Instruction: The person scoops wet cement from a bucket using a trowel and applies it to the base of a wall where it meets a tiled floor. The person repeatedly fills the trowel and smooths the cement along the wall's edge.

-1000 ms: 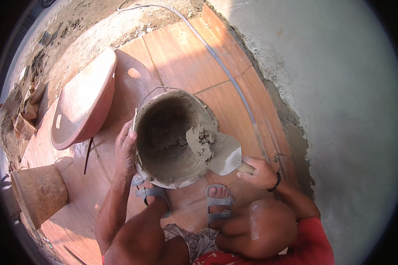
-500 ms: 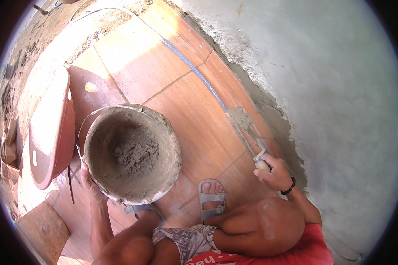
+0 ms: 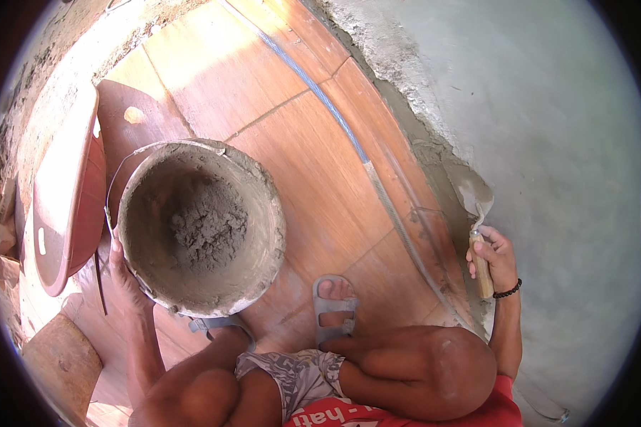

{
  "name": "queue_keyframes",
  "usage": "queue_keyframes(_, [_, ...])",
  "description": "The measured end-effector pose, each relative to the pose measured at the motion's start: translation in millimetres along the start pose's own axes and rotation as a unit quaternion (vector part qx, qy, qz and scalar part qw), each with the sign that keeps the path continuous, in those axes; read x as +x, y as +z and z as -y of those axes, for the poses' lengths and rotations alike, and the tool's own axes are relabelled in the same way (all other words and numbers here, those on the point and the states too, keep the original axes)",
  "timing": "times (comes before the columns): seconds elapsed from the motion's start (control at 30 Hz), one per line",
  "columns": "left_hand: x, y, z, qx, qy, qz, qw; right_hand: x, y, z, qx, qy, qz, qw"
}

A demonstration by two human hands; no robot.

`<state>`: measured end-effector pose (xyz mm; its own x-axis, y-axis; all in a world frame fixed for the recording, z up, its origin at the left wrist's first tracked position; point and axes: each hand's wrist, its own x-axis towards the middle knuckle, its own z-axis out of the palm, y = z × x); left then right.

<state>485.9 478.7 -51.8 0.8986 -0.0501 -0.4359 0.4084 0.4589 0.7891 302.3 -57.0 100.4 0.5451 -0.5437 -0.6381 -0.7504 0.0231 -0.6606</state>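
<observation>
Left hand (image 3: 127, 281) touches a round, grey-caked bucket (image 3: 266, 245) at its eight o'clock, grip hidden; slipping could tip it. Right hand (image 3: 500, 259) clasps a wooden-handled metal trowel (image 3: 474, 193).

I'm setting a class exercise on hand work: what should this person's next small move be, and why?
Probably a short smoothing stroke of the trowel along the mortar strip: the right hand holds the trowel with its blade at the strip's edge by the grey wall, and the strip looks uneven. The left hand is at the bucket.
</observation>
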Motion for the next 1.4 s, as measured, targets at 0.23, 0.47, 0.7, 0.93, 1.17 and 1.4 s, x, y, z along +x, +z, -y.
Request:
queue_keyframes(0.23, [-2,-7,1,-0.002,0.002,-0.002,1.000,-38,-10,-13,-0.086,-0.064,-0.043,0.993])
queue_keyframes(0.47, [-2,-27,9,-0.023,-0.015,-0.019,0.999,-19,50,-29,-0.211,-0.102,0.042,0.971])
queue_keyframes(0.7, [-4,-23,17,-0.013,-0.001,-0.025,1.000,46,37,-22,-0.107,-0.038,-0.017,0.993])
queue_keyframes(0.93, [-6,-22,3,0.041,-0.003,-0.030,0.999,17,15,-18,-0.079,-0.045,-0.020,0.996])
queue_keyframes(1.17, [-4,-10,6,0.091,0.006,-0.043,0.995,-3,24,-75,-0.187,-0.177,-0.079,0.963])
queue_keyframes(1.4, [-7,-6,2,0.101,-0.014,-0.051,0.993,54,65,-115,-0.294,-0.190,0.004,0.937])
